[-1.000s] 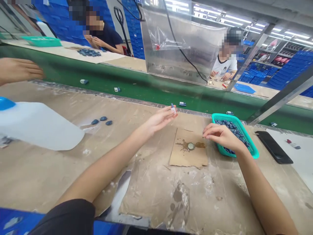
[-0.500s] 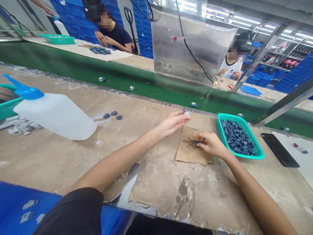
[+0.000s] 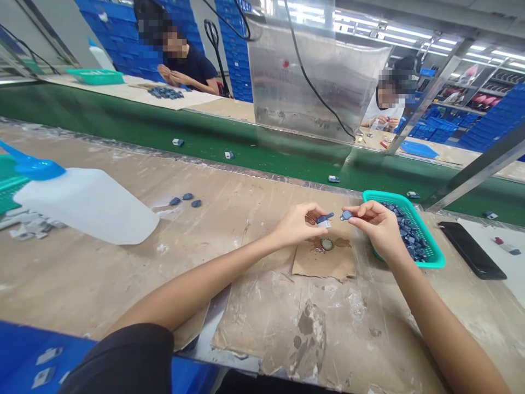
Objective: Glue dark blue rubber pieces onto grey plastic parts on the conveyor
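My left hand [image 3: 301,221] pinches a small part [image 3: 324,219], dark blue on top with a white block under it. Close on its right, my right hand [image 3: 379,224] holds a small dark blue piece [image 3: 346,215] between thumb and fingertips. A narrow gap separates the two pieces. Below the hands lies a brown cardboard square [image 3: 324,265] with wet-looking stains. On it sits a small round cap-like dish [image 3: 327,244]. Partly behind my right hand stands a turquoise basket [image 3: 437,254] filled with many dark blue pieces [image 3: 410,235].
A white bottle [image 3: 90,205] with a blue spout stands at left, near loose blue pieces [image 3: 187,196]. A black phone [image 3: 471,249] lies at right. Beyond, a green conveyor belt [image 3: 279,167] carries several small parts. Two people [image 3: 192,65] sit across it.
My right hand has lifted its blue piece off the round dish and come up beside my left hand. The left hand has turned and lowered slightly. Parts on the belt have shifted right.
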Demonstrator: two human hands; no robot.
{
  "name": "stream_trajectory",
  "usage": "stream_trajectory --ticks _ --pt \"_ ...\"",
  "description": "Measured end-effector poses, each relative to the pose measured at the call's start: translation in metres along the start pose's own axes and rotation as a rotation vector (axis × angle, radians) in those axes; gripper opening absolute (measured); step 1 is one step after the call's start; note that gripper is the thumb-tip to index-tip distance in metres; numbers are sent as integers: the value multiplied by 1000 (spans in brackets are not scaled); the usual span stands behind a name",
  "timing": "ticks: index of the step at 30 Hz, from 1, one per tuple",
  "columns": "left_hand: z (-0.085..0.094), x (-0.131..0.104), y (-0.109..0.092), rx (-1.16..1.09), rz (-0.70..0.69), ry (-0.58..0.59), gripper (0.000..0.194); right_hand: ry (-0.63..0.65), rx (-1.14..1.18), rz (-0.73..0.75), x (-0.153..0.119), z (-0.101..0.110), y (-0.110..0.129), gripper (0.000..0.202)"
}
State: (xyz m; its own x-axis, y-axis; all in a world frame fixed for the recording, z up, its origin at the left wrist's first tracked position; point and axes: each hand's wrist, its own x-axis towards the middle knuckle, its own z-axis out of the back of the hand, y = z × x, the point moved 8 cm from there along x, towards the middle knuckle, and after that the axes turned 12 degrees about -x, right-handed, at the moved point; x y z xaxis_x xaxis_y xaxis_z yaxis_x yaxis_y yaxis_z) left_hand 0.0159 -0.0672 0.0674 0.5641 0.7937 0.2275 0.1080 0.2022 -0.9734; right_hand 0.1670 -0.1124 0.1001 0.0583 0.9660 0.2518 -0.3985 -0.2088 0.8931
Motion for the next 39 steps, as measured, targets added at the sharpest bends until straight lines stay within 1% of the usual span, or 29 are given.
stream_trajectory --ticks 1,4,8,13,16,19,21,22,23,25,27,29,32,35,37,39 --pt "-1 -2 -5 42 -35 -6 27 -10 22 -14 -1 -1 0 25" --pt "-3 -5 -15 113 -95 -14 26 41 40 -53 -4 -11 0 27" --pt "-5 -8 -17 87 -78 -9 27 54 32 -60 -6 -20 0 30" --pt "-4 -9 -19 79 -89 -24 25 -4 -68 5 -13 -21 9 27" --pt "-3 -12 -28 138 -162 -54 20 -37 -96 38 -18 -22 14 23" --pt "-4 -17 -41 177 -281 -73 18 -34 21 1 -18 -20 12 24" --pt "-5 -21 -50 211 -377 -85 19 11 142 -64 -17 -21 8 25" --pt "-6 -24 -54 228 -427 -89 19 60 205 -103 -17 -23 7 26" --pt "-7 -27 -59 240 -475 -90 20 130 263 -148 -17 -28 5 27" --pt "-10 -32 -65 243 -547 -73 21 312 360 -243 -22 -40 4 30" --pt "-13 -36 -68 223 -578 -47 23 479 437 -311 -29 -52 6 35" --pt "-15 -38 -70 199 -578 -40 23 561 495 -330 -33 -59 7 41" --pt "-15 -41 -73 175 -578 -49 24 556 550 -313 -35 -62 8 45" --pt "-15 -47 -78 198 -617 -71 22 528 553 -287 -38 -64 10 46" --pt "-15 -50 -80 209 -635 -87 21 491 507 -238 -38 -64 13 46" --pt "-14 -47 -77 168 -585 -104 23 436 415 -167 -35 -60 18 42"
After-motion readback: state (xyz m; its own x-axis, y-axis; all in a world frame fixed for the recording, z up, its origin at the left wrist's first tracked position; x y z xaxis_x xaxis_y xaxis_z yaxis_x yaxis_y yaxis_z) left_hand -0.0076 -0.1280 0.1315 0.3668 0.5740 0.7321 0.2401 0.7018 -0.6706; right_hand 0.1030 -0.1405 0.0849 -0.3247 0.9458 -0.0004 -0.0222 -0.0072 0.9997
